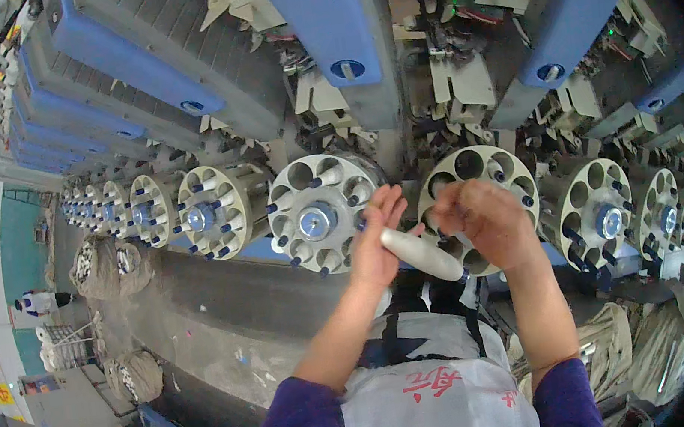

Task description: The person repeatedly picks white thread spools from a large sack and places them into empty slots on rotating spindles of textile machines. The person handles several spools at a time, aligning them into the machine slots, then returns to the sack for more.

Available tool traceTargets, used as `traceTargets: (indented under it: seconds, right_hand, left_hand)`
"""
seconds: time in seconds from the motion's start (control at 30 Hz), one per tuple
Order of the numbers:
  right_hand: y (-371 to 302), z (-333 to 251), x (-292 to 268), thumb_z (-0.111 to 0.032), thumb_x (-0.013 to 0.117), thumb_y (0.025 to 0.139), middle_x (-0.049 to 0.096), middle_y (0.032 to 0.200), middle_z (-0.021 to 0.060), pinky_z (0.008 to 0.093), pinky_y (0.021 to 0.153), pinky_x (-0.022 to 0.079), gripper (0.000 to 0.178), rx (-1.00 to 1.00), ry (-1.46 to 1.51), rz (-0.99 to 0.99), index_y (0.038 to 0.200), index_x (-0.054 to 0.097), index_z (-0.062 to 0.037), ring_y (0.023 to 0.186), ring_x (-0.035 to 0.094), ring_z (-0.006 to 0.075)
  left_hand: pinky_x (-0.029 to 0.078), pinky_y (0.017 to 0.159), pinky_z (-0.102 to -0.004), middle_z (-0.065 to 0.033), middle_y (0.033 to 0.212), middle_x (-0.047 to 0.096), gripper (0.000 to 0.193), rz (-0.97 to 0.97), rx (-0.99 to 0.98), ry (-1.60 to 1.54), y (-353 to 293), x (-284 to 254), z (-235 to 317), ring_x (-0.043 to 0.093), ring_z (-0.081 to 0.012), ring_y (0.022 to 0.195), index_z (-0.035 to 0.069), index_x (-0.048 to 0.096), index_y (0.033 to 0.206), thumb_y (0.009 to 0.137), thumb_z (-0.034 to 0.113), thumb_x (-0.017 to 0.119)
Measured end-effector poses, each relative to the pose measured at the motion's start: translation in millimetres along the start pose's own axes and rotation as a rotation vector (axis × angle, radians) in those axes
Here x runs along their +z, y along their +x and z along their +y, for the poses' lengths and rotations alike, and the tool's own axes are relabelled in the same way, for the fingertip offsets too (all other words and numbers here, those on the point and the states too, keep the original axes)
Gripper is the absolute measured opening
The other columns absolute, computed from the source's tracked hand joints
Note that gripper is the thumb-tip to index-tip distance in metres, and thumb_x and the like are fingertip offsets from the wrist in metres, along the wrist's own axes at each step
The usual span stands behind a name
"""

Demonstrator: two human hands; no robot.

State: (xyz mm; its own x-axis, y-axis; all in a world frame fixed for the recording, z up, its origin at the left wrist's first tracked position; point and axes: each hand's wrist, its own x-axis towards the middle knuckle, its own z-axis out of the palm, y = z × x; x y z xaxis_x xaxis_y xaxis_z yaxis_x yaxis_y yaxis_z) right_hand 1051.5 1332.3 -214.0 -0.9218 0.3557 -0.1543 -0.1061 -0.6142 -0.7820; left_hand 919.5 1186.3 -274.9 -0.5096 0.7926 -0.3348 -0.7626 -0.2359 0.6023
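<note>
A white yarn bobbin (423,255), thick and tapered, lies slantwise against the palm of my left hand (377,242), its far end pointing down to the right. The thumb of that hand holds it while the other fingers stretch upward. My right hand (481,217) is closed, with fingers curled in front of a round cream magazine (435,190) with large holes. Whatever sits in those fingers, perhaps a thread, is too small to make out. Left of my hands stands another round magazine (281,197), with a shiny hub and several bobbins in its holes.
More round magazines (207,172) run in a row to both sides. Blue and grey machine housings (332,7) rise behind them. On the left are a grey floor (229,341), cloth sacks of bobbins (115,265) and a distant person (43,301). Pale sacks (613,333) lie lower right.
</note>
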Motion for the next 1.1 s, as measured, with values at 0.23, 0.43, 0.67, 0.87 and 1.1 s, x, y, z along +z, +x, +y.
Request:
traceTargets:
  seconds: [0.23,0.43,0.67,0.87,1.1]
  right_hand:
    - [-1.6,61.9,18.5,-0.011,0.067,0.083,0.065,0.095,0.0089,0.0306,0.075,0.050,0.014,-0.098,-0.927,0.238,0.092,0.069,0.0002,0.087,0.062,0.0194]
    - [3.7,109.9,-7.3,-0.018,0.058,0.094,0.059,0.084,0.0033,0.0275,0.065,0.042,0.020,-0.241,-0.499,0.459,0.092,0.062,0.0015,0.076,0.049,0.0105]
    - [-27.2,0.8,14.9,-0.013,0.050,0.095,0.056,0.078,0.0046,0.0263,0.063,0.040,0.018,-0.082,-0.856,0.199,0.083,0.053,0.0009,0.069,0.046,0.0108]
    - [-27.1,-9.5,-4.3,-0.019,0.053,0.096,0.058,0.111,0.0085,0.0344,0.089,0.041,0.024,0.191,-0.593,-0.299,0.111,0.060,-0.0015,0.103,0.053,0.0218]
    - [-16.3,38.9,-55.7,-0.016,0.069,0.078,0.062,0.102,0.0096,0.0387,0.084,0.046,0.013,-0.340,-1.877,0.241,0.088,0.065,-0.0076,0.095,0.058,0.0243]
  left_hand:
    - [0.027,0.115,-0.0454,-0.0071,0.151,0.036,0.057,0.062,0.038,0.160,5.2,-8.1,-13.4,0.032,-0.0247,0.140,0.013,0.036,0.145,0.100,0.047,0.043]
    - [0.038,0.102,-0.0305,-0.0065,0.126,0.058,0.049,0.208,0.156,0.670,7.6,-2.9,-48.5,0.052,-0.0165,0.116,0.005,0.052,0.134,0.100,0.041,0.050]
    - [0.044,0.089,-0.0313,-0.0075,0.110,0.062,0.034,-0.260,0.051,0.428,-35.7,21.8,-90.3,0.056,-0.0164,0.104,0.003,0.056,0.122,0.098,0.027,0.056]
    - [0.052,0.081,-0.0404,-0.0128,0.103,0.066,0.026,-0.623,0.604,1.312,-57.4,78.8,34.3,0.064,-0.0332,0.095,0.004,0.062,0.107,0.081,0.004,0.058]
    - [0.051,0.082,-0.0377,-0.0139,0.099,0.067,0.012,-0.497,0.445,1.538,36.2,34.8,41.4,0.065,-0.0268,0.092,-0.001,0.069,0.091,0.083,0.006,0.065]
